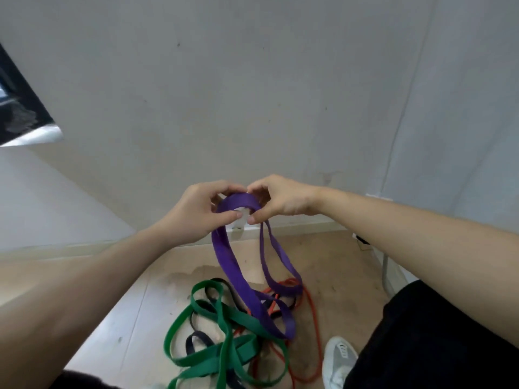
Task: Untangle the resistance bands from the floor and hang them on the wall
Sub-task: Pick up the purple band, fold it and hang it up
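Left hand (196, 213), right hand (278, 199) pinch one purple band (230, 265) — below, one green band (207, 362), one orange band (316, 327), one navy band (188, 343).

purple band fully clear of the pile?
No: left hand and right hand hold the purple band up top, but its lower loops lie among the green band and orange band.

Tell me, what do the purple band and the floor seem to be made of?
Purple band: probably rubber or latex, matte; flat, it hangs limp and bends softly where the left hand and right hand pinch it. Floor: seemingly smooth beige tile with a straight joint line and scuffs; possibly vinyl.
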Motion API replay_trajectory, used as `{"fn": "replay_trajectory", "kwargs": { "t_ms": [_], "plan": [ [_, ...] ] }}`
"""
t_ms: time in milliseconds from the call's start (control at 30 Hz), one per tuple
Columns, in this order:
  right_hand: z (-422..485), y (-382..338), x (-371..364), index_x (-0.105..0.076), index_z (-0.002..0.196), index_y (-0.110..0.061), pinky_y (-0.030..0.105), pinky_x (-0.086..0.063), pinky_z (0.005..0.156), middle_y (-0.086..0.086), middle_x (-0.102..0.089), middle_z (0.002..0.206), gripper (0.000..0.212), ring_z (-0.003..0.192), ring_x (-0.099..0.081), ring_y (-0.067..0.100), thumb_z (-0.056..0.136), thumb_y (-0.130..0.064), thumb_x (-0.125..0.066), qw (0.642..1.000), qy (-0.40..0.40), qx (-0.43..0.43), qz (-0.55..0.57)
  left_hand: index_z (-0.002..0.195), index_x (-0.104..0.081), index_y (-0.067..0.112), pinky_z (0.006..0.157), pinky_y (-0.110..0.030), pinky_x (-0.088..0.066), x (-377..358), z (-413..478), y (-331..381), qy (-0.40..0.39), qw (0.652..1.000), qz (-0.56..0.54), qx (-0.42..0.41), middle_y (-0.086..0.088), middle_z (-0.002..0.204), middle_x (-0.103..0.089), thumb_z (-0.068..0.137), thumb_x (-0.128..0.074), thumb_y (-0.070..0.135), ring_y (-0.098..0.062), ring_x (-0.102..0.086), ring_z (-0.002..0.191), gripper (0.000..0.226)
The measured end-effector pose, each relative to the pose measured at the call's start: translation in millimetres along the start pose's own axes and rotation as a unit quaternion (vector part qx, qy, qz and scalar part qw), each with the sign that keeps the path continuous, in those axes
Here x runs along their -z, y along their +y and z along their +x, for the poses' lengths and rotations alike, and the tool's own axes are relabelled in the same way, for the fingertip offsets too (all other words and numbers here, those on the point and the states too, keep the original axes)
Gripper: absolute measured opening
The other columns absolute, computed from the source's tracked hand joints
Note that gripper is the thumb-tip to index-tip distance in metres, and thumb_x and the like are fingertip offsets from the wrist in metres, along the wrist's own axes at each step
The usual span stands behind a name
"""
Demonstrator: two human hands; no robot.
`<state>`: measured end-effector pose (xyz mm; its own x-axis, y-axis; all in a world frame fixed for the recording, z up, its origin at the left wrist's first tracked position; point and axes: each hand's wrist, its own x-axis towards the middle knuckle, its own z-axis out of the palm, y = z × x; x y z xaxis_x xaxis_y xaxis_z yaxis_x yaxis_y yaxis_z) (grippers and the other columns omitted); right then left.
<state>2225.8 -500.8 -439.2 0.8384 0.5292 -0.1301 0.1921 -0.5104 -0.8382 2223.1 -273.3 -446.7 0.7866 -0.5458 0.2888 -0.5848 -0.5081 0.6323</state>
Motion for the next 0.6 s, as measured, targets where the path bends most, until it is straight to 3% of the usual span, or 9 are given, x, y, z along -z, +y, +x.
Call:
{"fn": "replay_trajectory", "kwargs": {
  "t_ms": [133, 267, 367, 467, 600],
  "plan": [
    [3, -10, 2, -0.072, 0.106, -0.01, 0.062, -0.053, 0.088, 0.025, -0.069, 0.1, 0.025, 0.088, -0.066, 0.036, 0.083, -0.017, -0.079, 0.999, 0.036, 0.033, 0.011, 0.121, -0.064, 0.025, 0.073, -0.029, -0.058, 8, -2, -4, 0.005, 0.998, -0.037, 0.048, 0.004, 0.092, -0.074, 0.081, -0.085, 0.021, -0.013, -0.07, 0.076, 0.046],
    [4, -19, 8, -0.073, 0.106, -0.012, 0.069, -0.05, 0.085, 0.026, -0.071, 0.101, 0.028, 0.094, -0.067, 0.046, 0.081, -0.022, -0.079, 0.997, 0.038, 0.064, 0.013, 0.1, -0.072, 0.017, 0.077, -0.048, -0.059, 5, -8, -8, -0.016, 0.994, -0.054, 0.094, -0.008, 0.082, -0.074, 0.068, -0.084, 0.037, -0.027, -0.069, 0.075, 0.04],
    [1, -23, 21, -0.072, 0.109, -0.009, 0.057, -0.055, 0.09, 0.021, -0.073, 0.103, 0.024, 0.095, -0.068, 0.043, 0.086, -0.013, -0.077, 0.996, 0.048, 0.075, 0.01, 0.089, -0.068, 0.013, 0.081, -0.053, -0.057, 0, -13, -15, -0.02, 0.992, -0.057, 0.11, -0.013, 0.084, -0.071, 0.066, -0.084, 0.036, -0.033, -0.069, 0.08, 0.037],
    [-6, -25, 39, -0.072, 0.109, -0.007, 0.033, -0.053, 0.084, 0.009, -0.072, 0.095, 0.021, 0.084, -0.065, 0.019, 0.089, -0.008, -0.073, 0.995, 0.065, 0.077, 0.023, 0.094, -0.063, 0.01, 0.083, -0.054, -0.058, 0, -15, -18, -0.02, 0.989, -0.082, 0.121, -0.014, 0.09, -0.071, 0.072, -0.086, 0.023, -0.031, -0.07, 0.085, 0.035],
    [-13, -17, 61, -0.073, 0.107, -0.013, 0.026, -0.049, 0.081, 0.002, -0.069, 0.09, 0.018, 0.085, -0.06, 0.012, 0.089, -0.009, -0.073, 0.994, 0.087, 0.065, 0.033, 0.104, -0.064, 0.013, 0.084, -0.051, -0.059, 4, -12, -10, -0.001, 0.989, -0.097, 0.112, -0.016, 0.092, -0.072, 0.079, -0.084, 0.015, -0.034, -0.07, 0.086, 0.032]
  ]
}}
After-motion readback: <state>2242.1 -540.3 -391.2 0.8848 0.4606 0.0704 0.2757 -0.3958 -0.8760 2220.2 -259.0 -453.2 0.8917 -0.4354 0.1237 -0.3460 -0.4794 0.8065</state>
